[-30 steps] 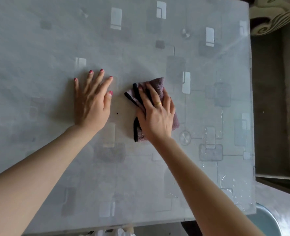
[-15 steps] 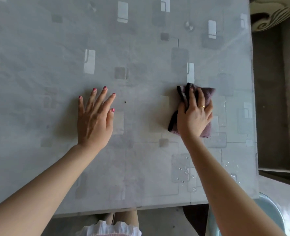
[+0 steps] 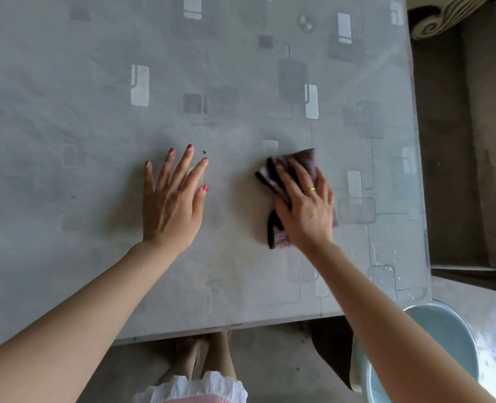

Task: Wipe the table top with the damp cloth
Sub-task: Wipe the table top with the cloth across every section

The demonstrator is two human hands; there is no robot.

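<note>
A folded purple cloth with black edging [image 3: 302,161] lies on the grey patterned table top [image 3: 241,82], right of centre. My right hand [image 3: 306,203] presses flat on the cloth with straight fingers, covering most of it. My left hand [image 3: 172,199] rests flat on the bare table, fingers spread, a hand's width to the left of the cloth. A small dark speck [image 3: 204,153] sits just beyond my left fingertips.
Water droplets [image 3: 386,271] glisten near the table's right front corner. A pale blue basin [image 3: 444,344] stands on the floor below that corner. The table's right edge borders a dark floor gap, with a patterned object [image 3: 433,21] at the top right. My feet show under the front edge.
The cloth under my right hand slid right across the table, then came back a little to the left. My left hand stayed planted on the table.
</note>
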